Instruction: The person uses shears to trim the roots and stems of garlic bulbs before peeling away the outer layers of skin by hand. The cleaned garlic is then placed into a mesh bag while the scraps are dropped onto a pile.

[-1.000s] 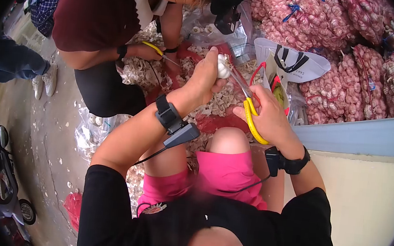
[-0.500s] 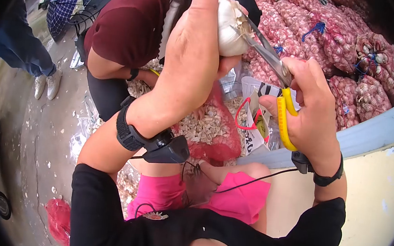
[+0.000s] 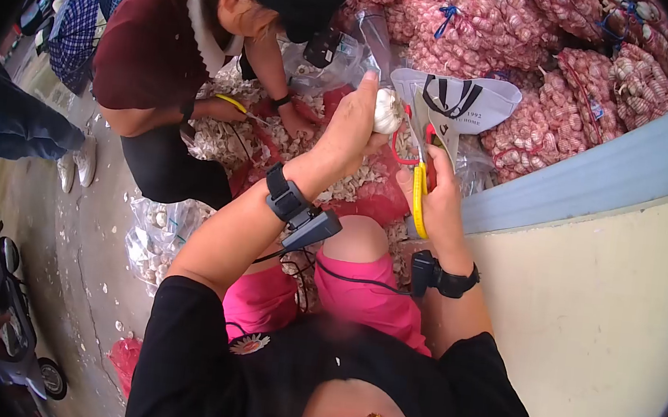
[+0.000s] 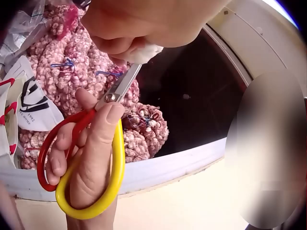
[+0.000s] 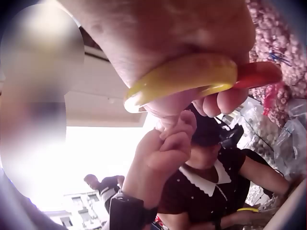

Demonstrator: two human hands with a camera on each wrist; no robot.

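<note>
In the head view my left hand (image 3: 348, 124) grips a white garlic bulb (image 3: 388, 112), its thumb pointing up along the bulb. My right hand (image 3: 441, 208) holds scissors (image 3: 418, 205) with one yellow and one red handle, the blades close beside the bulb. From the left wrist, the right thumb sits inside the yellow loop (image 4: 120, 163) and fingers pass through the red loop (image 4: 44, 165). There the blade tips reach up to the bulb (image 4: 145, 53), mostly hidden under the left hand (image 4: 148, 21). In the right wrist view the right hand (image 5: 182, 28) covers the blades.
Facing me, another person (image 3: 153, 35) bends over garlic peelings (image 3: 215, 135) with yellow-handled scissors (image 3: 233, 103). Red net sacks of garlic (image 3: 483, 29) are piled behind a pale ledge (image 3: 591, 162). A white bag (image 3: 487, 106) stands before them. Clear bags of bulbs (image 3: 155, 243) lie left.
Half a second ago both hands were raised close to the head camera, blades against the bulb's root end. Now they are lower and farther away, the bulb and scissors still held.
</note>
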